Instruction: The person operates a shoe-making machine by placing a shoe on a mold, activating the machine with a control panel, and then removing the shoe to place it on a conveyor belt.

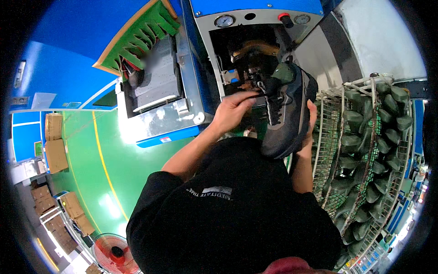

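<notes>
A dark grey and black shoe is held in front of my chest, its toe pointing down toward me. A green shoe last fills its opening. My right hand grips the shoe from the right, with most of its fingers hidden behind it. From the left, my left hand reaches the shoe's laced front with thumb and fingers pinched together. Its fingertips meet the dark tongue and laces; what exactly they pinch is too small to tell.
Beyond the shoe stands a blue and white machine with gauges, a red knob and a dark open bay. At left, a second machine carries shoe parts and a green rack. A wire rack of green lasts stands right. A red fan sits lower left.
</notes>
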`<state>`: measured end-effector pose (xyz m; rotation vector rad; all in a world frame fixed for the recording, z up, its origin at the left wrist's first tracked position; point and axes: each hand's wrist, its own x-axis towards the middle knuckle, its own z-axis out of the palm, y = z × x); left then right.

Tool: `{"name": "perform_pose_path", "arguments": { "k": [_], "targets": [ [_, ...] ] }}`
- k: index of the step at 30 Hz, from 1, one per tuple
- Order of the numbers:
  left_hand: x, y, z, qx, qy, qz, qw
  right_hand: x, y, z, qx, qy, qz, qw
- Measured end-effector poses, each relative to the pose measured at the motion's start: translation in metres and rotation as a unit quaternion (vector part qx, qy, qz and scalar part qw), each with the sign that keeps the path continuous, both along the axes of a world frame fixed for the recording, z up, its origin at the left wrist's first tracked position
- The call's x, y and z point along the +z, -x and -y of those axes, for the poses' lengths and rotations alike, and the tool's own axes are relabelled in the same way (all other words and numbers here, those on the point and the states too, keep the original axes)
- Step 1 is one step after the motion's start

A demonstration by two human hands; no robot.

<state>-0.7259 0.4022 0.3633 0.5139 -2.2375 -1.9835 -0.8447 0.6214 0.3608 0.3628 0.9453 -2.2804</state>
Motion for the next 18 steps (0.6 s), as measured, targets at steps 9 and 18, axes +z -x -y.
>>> {"name": "perform_pose_path", "arguments": {
  "k": [9, 18],
  "targets": [
    [-0.036, 0.008, -0.026, -0.05, -0.017, 0.109, 0.993, 0.0, 0.019, -0.016, 0.075, -0.09, 0.074, 0.99],
    [-0.094, 0.006, -0.04, -0.063, 0.068, 0.035, 0.995, 0.003, 0.083, 0.054, 0.16, -0.459, -0.423, 0.765]
  ]
}}
